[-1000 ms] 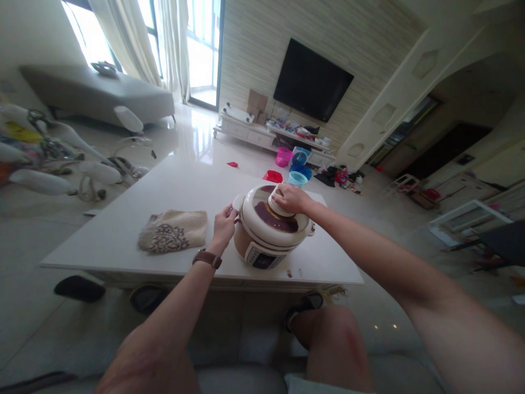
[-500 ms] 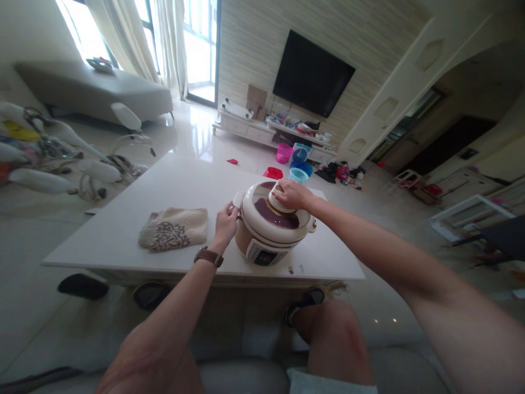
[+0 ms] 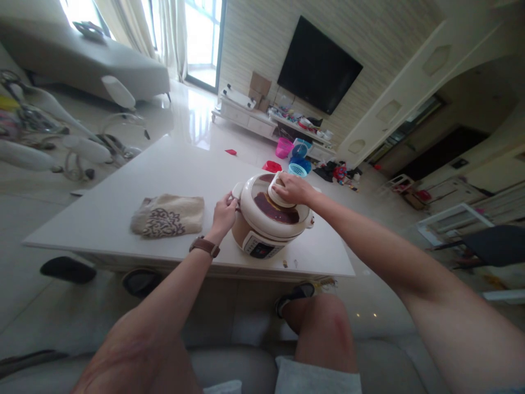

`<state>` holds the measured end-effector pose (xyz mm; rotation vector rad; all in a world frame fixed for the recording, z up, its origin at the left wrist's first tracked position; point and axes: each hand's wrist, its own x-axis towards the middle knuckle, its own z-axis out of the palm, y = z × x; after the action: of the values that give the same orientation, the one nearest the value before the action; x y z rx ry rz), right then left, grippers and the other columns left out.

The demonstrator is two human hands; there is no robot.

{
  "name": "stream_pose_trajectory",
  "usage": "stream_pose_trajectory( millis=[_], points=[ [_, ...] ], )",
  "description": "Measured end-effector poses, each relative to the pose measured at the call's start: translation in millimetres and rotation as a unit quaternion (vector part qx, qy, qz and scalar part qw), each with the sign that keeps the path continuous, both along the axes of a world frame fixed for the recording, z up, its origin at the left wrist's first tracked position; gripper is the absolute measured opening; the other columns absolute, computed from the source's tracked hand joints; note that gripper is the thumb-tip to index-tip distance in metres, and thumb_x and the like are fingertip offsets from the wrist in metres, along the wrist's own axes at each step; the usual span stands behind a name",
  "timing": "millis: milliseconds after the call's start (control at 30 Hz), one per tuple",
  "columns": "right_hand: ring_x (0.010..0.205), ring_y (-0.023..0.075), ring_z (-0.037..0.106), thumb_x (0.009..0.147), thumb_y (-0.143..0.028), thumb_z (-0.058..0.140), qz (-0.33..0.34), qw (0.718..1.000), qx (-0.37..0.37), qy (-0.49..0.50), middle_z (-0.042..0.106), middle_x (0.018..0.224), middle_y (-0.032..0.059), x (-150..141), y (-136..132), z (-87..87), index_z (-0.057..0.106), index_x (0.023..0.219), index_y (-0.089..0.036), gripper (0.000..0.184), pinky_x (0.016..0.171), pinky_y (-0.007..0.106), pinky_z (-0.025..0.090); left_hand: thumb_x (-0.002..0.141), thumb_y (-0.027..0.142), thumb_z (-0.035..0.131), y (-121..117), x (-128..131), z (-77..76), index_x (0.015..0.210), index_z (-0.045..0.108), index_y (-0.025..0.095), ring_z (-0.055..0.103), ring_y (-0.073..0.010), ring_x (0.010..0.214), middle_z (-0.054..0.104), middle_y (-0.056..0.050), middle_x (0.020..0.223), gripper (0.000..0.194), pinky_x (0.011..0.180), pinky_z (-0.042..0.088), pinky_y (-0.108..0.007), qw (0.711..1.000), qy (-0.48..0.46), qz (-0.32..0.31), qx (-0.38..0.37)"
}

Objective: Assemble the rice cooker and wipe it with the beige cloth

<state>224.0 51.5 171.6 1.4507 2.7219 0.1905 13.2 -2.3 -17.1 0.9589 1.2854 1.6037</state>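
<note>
A cream and brown electric pressure cooker [image 3: 262, 230] stands near the front edge of a white low table [image 3: 123, 208]. Its lid [image 3: 262, 210] is on. My right hand [image 3: 292, 189] is closed around the round knob handle on top of the lid. My left hand [image 3: 223, 214], with a brown watch at the wrist, grips the cooker's left side handle. A folded beige cloth with a dark pattern [image 3: 167, 214] lies on the table to the left of the cooker.
My bare knee [image 3: 324, 323] and a dark sandal [image 3: 293, 295] show below the table edge. Coloured plastic baskets [image 3: 297, 158] lie on the floor beyond the table, before a TV stand [image 3: 262, 126]. A grey sofa [image 3: 82, 60] and a drying rack [image 3: 49, 148] stand at the left.
Both hands have kept their hold on the cooker. The camera has tilted a little, so the table and cooker sit slightly higher in view.
</note>
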Motion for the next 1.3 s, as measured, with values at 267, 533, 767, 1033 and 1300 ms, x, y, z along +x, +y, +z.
stream_pose_trajectory(
  millis=[267,533,767,1033,1300],
  points=[
    [0.118,0.0369,0.067,0.107,-0.056,0.045,-0.103,0.995,0.004,0.021,0.072,0.13,0.0234,-11.0,-3.6,-5.1,0.064,0.123,-0.012,0.051,0.097,0.042,0.05,0.093,0.031,0.066,0.9,0.0,-0.6,0.142,0.068,0.017,0.074,-0.0217,0.1,0.081,-0.008,0.104,0.051,0.099,0.056,-0.036,1.0,-0.014,-0.004,-0.014],
    [0.122,0.0407,0.068,0.107,-0.059,0.041,-0.182,0.982,0.004,0.04,0.071,0.134,0.0283,-19.0,-6.0,-8.0,0.063,0.127,-0.008,0.059,0.098,0.043,0.052,0.092,0.028,0.066,1.1,0.2,1.0,0.143,0.068,0.016,0.074,-0.022,0.096,0.081,-0.007,0.098,0.052,0.099,0.056,-0.038,1.0,-0.016,-0.001,-0.015],
    [0.121,0.041,0.069,0.106,-0.058,0.042,-0.176,0.983,0.006,0.044,0.072,0.132,0.0277,-13.4,-5.3,-14.4,0.062,0.127,-0.009,0.056,0.096,0.043,0.052,0.092,0.025,0.064,1.0,0.0,1.8,0.143,0.068,0.017,0.073,-0.0219,0.101,0.081,-0.008,0.103,0.051,0.1,0.055,-0.037,1.0,-0.012,-0.002,-0.018],
    [0.117,0.0374,0.07,0.105,-0.055,0.049,-0.135,0.989,0.023,0.06,0.074,0.128,0.0255,-5.2,0.1,-23.1,0.067,0.118,-0.011,0.05,0.093,0.038,0.05,0.09,0.029,0.065,-0.8,0.1,4.9,0.143,0.068,0.019,0.072,-0.0236,0.105,0.081,-0.007,0.106,0.054,0.101,0.055,-0.038,1.0,0.006,-0.005,-0.025],
    [0.099,0.0302,0.068,0.103,-0.049,0.054,-0.035,0.996,0.021,0.074,0.076,0.114,0.0204,6.2,6.0,-20.5,0.067,0.107,-0.014,0.037,0.083,0.035,0.044,0.089,0.028,0.061,-2.1,-2.4,8.8,0.138,0.07,0.016,0.071,-0.0199,0.092,0.079,-0.007,0.1,0.051,0.09,0.057,-0.033,1.0,-0.017,-0.013,-0.02]
  ],
)
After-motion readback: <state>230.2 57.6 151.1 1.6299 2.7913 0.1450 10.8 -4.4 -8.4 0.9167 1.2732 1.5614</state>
